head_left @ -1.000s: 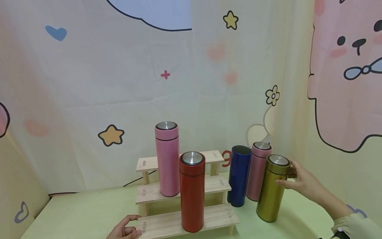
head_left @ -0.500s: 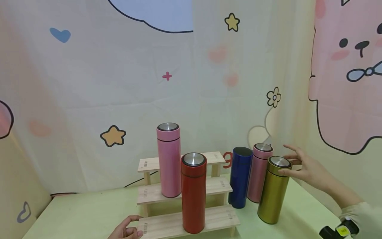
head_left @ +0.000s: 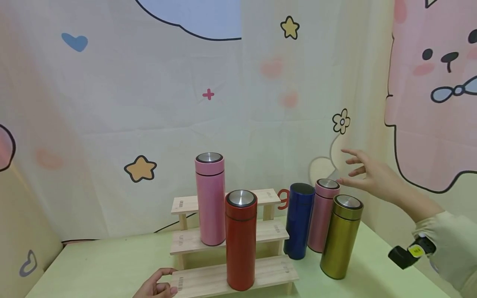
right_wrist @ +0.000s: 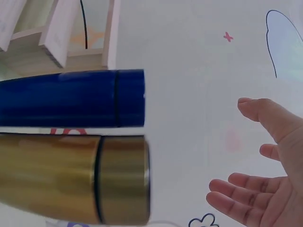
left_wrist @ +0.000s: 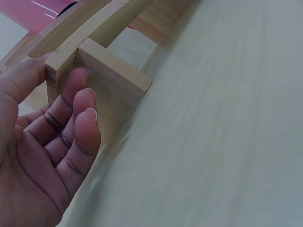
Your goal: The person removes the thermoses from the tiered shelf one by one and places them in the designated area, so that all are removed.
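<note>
At the lower left of the wooden tiered stand [head_left: 201, 275], my left hand [head_left: 154, 284] pinches the end of the bottom step. The left wrist view shows its thumb [left_wrist: 28, 78] against the board's edge and the curled fingers beneath. My right hand [head_left: 372, 176] is in the air with fingers spread, holding nothing. Its thumb tip is near the lid of the rear pink thermos [head_left: 323, 219]. Just below stands a gold thermos [head_left: 340, 240], upright. A red thermos [head_left: 241, 244] stands on the bottom step, and another pink thermos [head_left: 210, 203] on the middle step.
A dark blue thermos [head_left: 299, 223] stands between the stand and the rear pink thermos. All this is on a pale green tabletop [head_left: 100, 265]. Behind hangs a printed cloth backdrop [head_left: 149, 95], with a side wall of cloth [head_left: 428, 157] at the right.
My right hand has let go of the gold thermos and risen up and slightly left, off its top. The left hand has stayed on the stand, and the bottles have not moved.
</note>
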Tool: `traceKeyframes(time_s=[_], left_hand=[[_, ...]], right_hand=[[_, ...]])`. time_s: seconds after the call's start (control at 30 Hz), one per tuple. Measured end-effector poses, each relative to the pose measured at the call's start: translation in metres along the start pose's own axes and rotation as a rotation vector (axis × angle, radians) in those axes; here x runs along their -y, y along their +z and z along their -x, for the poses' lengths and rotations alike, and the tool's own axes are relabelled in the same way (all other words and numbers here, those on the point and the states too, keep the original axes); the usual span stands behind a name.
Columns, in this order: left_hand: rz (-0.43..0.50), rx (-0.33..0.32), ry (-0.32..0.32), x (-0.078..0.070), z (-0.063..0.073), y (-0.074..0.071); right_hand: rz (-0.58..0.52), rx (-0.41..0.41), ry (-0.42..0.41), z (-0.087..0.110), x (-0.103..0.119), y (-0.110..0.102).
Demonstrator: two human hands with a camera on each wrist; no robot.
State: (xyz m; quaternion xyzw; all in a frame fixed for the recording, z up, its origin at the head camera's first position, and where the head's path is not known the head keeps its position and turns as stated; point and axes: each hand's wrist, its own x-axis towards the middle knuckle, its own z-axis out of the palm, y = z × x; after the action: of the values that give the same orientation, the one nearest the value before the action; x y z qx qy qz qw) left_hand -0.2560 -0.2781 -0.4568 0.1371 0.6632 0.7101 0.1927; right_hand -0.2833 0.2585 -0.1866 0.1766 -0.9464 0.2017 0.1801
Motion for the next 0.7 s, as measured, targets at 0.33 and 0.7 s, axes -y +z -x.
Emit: traceKeyframes(time_s=[0.33, 0.7], left_hand=[[0.022, 0.027, 0.015, -0.001, 0.005, 0.001], [-0.013, -0.002, 0.013, -0.005, 0.007, 0.004]], right_hand=[[-0.119, 0.123, -0.034, -0.034, 0.041, -0.01], [-0.29, 0.179, -0.089, -0.069, 0.082, -0.007]])
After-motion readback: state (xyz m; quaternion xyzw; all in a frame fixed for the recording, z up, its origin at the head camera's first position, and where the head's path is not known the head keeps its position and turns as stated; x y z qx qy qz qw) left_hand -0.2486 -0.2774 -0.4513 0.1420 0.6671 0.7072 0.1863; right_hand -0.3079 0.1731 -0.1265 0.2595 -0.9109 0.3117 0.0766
